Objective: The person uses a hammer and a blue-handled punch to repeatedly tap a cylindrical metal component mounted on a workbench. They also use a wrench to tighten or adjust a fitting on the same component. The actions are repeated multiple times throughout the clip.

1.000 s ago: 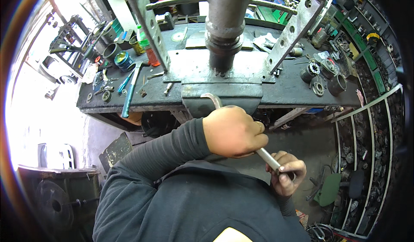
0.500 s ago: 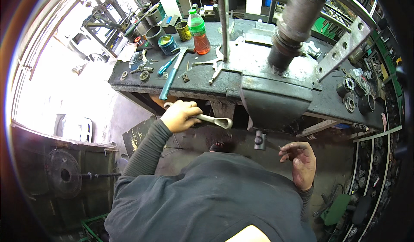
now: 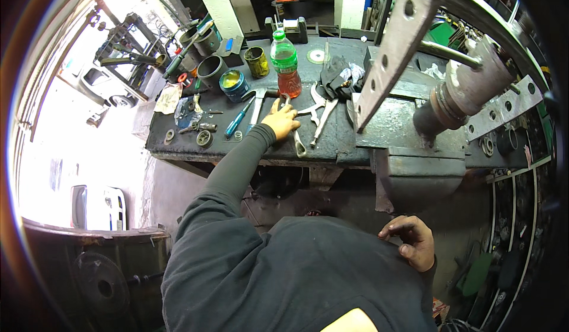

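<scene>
The left arm (image 3: 230,165) stretched forward over the table's front edge (image 3: 344,155), left hand (image 3: 278,124) palm down with fingers (image 3: 292,122) slightly apart; the right hand (image 3: 418,244) (fingers half curled, thumb (image 3: 406,250) clear of them) hung short of that edge.

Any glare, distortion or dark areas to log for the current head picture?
Head view: left side blown out to white, rainbow flare on that rim; fisheye bends the shelving at right, corners black; fan at lower left dim; left hand reads clearly.
</scene>
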`<state>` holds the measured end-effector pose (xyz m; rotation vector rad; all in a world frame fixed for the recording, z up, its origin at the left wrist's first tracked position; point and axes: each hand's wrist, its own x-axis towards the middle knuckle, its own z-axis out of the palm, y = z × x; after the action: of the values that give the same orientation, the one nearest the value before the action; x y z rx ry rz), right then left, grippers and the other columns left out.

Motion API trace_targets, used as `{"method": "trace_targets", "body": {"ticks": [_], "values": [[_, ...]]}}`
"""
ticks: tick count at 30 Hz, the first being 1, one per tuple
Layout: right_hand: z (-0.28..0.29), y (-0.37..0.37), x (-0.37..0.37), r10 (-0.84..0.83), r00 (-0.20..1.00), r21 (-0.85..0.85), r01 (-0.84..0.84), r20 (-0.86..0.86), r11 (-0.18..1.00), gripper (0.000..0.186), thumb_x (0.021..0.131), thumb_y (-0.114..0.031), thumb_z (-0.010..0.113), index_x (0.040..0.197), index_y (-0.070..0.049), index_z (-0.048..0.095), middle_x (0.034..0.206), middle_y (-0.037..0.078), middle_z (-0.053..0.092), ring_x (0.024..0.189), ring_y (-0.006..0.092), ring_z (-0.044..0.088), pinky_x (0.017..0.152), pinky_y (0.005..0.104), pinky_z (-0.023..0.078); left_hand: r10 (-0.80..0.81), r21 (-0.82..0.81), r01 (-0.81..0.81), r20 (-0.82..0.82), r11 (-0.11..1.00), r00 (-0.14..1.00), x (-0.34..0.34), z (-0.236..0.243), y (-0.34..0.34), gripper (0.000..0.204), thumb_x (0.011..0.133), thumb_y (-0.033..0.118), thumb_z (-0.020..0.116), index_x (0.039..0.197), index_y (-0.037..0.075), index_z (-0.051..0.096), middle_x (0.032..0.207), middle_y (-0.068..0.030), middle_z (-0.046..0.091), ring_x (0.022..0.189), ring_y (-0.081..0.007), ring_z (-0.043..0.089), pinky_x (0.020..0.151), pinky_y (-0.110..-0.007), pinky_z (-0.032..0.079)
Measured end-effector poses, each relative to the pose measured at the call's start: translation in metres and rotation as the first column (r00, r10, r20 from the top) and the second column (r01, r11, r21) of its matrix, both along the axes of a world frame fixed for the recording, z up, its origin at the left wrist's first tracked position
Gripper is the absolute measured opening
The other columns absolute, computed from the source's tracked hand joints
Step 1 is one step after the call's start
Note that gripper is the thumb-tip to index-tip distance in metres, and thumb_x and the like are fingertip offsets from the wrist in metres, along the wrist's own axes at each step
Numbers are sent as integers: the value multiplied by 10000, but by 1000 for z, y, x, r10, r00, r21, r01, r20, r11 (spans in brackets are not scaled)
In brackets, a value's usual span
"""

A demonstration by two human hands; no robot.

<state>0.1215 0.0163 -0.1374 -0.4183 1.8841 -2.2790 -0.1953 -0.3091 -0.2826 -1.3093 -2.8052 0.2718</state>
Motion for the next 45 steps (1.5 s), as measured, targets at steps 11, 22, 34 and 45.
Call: {"method": "trace_targets", "body": {"ticks": [11,22,34,45], "values": [[4,-48,-49,81,997,20,-81,16,996,404,841,-221,668,1138,27,551,1050,150,621,996,224,605,833,329,466,746,473,-693,104,544,658,41,-39,-87,405,794,306,646,1130,104,547,1130,-150,545,1093,-329,529,867,-501,417],[7,-73,-74,176,977,0,-177,119,984,439,844,-260,683,1149,28,552,1054,136,618,1003,202,596,863,308,447,750,250,-865,431,435,502,94,-53,-112,698,731,374,729,1223,-39,455,1046,-273,619,954,-399,633,819,-456,511],[-38,-101,-107,323,906,-170,-285,274,943,353,886,-178,617,1169,13,527,1030,110,614,960,172,601,808,287,477,2,334,-940,942,-71,335,115,-18,-100,250,749,-6,639,935,-40,476,682,-97,565,504,-178,594,453,-312,513],[-50,-209,-192,407,913,-83,-407,-18,910,816,756,-245,748,1408,-20,311,1344,164,465,1135,255,559,881,353,472,-113,740,-664,673,108,731,211,-1,-105,346,698,104,706,971,-10,526,740,-46,537,663,-122,508,626,-277,446]]}}
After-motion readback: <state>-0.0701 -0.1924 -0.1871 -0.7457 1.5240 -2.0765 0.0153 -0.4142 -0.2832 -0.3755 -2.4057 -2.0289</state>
